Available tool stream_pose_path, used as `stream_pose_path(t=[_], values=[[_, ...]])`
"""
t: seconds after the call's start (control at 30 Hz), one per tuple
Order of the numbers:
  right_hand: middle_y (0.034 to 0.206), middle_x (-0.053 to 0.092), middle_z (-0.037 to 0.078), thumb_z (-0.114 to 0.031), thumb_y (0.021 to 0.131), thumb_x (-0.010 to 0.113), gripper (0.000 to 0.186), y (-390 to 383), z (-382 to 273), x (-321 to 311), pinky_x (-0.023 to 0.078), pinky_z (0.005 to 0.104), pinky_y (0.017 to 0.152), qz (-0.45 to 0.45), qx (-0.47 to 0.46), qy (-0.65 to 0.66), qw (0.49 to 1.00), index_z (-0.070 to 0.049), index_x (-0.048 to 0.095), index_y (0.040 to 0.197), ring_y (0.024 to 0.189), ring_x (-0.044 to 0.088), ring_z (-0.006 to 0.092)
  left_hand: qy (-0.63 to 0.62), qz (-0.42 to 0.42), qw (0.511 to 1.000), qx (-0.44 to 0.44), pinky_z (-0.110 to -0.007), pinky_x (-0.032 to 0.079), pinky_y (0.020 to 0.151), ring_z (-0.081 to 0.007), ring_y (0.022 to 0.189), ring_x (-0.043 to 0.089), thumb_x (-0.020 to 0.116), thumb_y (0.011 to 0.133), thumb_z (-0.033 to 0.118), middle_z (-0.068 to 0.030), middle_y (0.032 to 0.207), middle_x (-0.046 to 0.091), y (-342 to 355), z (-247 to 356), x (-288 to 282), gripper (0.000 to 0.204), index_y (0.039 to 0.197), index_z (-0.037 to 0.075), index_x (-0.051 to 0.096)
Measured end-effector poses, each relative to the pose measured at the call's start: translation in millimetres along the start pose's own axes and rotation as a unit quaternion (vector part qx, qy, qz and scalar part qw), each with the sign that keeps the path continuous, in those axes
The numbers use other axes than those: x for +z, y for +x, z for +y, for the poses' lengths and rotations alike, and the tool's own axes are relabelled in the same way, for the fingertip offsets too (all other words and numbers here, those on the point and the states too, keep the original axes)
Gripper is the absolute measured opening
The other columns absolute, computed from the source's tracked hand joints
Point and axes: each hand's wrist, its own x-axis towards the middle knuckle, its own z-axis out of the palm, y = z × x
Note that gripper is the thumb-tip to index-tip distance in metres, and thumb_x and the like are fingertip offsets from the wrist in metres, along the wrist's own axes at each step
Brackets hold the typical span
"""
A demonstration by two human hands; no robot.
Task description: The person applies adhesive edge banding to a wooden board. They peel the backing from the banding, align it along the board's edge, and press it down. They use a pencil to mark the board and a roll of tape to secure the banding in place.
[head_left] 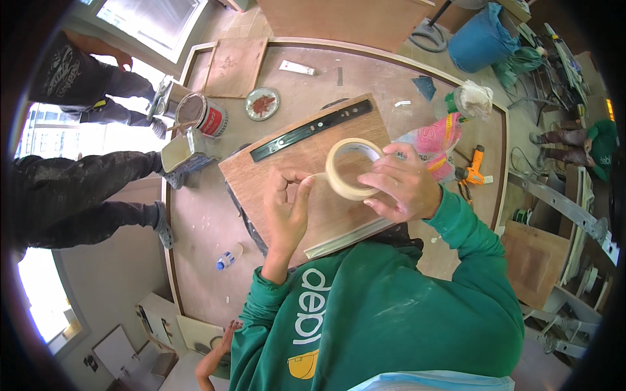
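Tape roll (335, 180): hole facing upward, apparently tilted.

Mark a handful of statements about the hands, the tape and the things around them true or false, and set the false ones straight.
1. The right hand holds the tape roll. True.
2. The left hand is far from the tape roll. False: its fingertips are close by the roll's left side.
3. The black strip lies underneath the wooden board. False: it lies on top.
4. The blue-capped bottle is left of the wooden board. True.
5. The power tool is mostly blue. False: it is mostly orange.
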Motion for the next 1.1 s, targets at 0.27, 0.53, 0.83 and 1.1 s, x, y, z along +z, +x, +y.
stream_pose_path(t=[0.27, 0.53, 0.83, 1.1], values=[[0.08, 0.07, 0.001, -0.033, 0.091, 0.087, 0.054, -1.8, -5.9, -13.8, 0.05, 0.0374, 0.07, 0.02, -0.058, 0.04, 0.997, -0.007, 0.072, 0.136, 0.063, 0.062, 0.0221, 0.048, 0.039, 0.998, 0.002, -0.035, 0.05, 0.091, -0.0237, 0.098, 0.065, 0.077, 0.099, 0.0, -0.0106, 0.101, 0.067, -19.0, -1.3, -9.9, 0.009, 0.102, 0.002, 0.069], [0.076, 0.064, 0.001, -0.032, 0.094, 0.085, 0.054, -6.3, 16.4, -25.0, 0.054, 0.0422, 0.07, -0.03, -0.031, 0.02, 0.999, -0.008, 0.072, 0.141, 0.065, 0.062, 0.023, 0.042, 0.068, 0.995, 0.057, -0.034, 0.05, 0.094, -0.0246, 0.102, 0.065, 0.078, 0.095, -0.005, -0.0119, 0.109, 0.067, -16.8, 10.9, -37.2, 0.015, 0.102, 0.002, 0.067], [0.074, 0.062, 0.002, -0.035, 0.096, 0.084, 0.057, -10.8, 43.5, -13.3, 0.054, 0.0422, 0.066, 0.011, -0.142, -0.031, 0.989, -0.006, 0.07, 0.143, 0.061, 0.061, 0.0228, 0.059, 0.168, 0.982, 0.07, -0.03, 0.047, 0.096, -0.0178, 0.104, 0.058, 0.069, 0.106, 0.0, -0.0084, 0.113, 0.058, -22.2, -9.5, -51.7, 0.008, 0.104, 0.0, 0.061], [0.08, 0.068, 0.005, -0.025, 0.093, 0.084, 0.062, -16.8, 73.3, -31.9, 0.052, 0.0456, 0.07, 0.01, -0.093, -0.115, 0.989, -0.002, 0.066, 0.147, 0.069, 0.065, 0.0278, 0.124, 0.203, 0.97, 0.052, -0.031, 0.049, 0.093, -0.019, 0.104, 0.058, 0.07, 0.106, 0.001, -0.0104, 0.114, 0.06, -10.0, -35.8, -70.3, 0.008, 0.107, 0.001, 0.062]])
